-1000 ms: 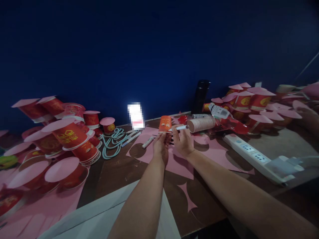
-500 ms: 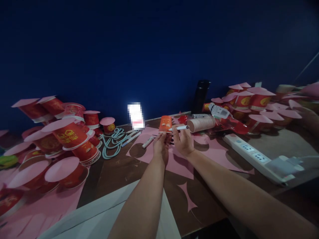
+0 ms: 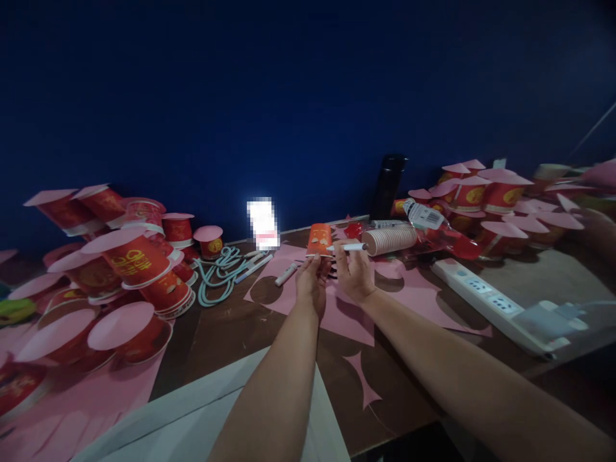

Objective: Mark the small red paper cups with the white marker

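Observation:
Upside down in the middle of the view is a red-orange paper cup (image 3: 320,237) with pale markings. My left hand (image 3: 312,274) grips it by its lower rim. In my right hand (image 3: 355,272) is a white marker pen (image 3: 353,247), held nearly level, its tip pointing left at the cup's side. Whether the tip touches the cup I cannot tell. Under both hands lie pink paper sheets (image 3: 346,321) with round cut-outs. Another capped marker (image 3: 285,274) rests on the paper left of my left hand.
Red cups with pink discs (image 3: 129,256) are piled at left, more (image 3: 500,192) at right. A lit, blurred screen (image 3: 263,224), pale cable (image 3: 206,289), nested cup stack (image 3: 392,240), plastic bottle (image 3: 437,224), dark flask (image 3: 389,186) and power strip (image 3: 481,301) surround the paper.
The marker in my right hand has shifted slightly, its tip now nearer the cup's side. My left hand and the cup have hardly moved.

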A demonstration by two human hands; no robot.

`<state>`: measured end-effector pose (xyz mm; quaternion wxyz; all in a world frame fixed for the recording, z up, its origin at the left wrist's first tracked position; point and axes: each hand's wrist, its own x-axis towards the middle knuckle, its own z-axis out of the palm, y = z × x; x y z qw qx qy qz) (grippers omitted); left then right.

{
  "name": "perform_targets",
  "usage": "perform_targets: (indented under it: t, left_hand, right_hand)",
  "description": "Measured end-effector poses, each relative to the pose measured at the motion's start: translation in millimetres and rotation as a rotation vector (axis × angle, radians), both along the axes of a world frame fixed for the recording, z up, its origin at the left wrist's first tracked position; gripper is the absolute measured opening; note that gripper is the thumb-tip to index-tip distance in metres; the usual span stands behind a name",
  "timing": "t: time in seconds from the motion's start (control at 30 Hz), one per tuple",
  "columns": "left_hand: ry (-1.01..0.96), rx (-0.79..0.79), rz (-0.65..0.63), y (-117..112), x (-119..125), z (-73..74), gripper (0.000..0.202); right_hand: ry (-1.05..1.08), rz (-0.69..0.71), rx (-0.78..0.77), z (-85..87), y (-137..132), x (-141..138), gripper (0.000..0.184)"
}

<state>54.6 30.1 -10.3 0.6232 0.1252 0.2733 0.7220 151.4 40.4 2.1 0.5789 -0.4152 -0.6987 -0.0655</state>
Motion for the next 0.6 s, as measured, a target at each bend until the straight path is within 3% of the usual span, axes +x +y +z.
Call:
perform_targets:
  t: [0.6]
  left_hand:
    - [-0.008,-0.01,-0.002,2.7,-0.8,-1.3,0.005]
  right_hand:
    - [-0.013,0.012,0.002,-1.1,0.4,-0.2,0.017]
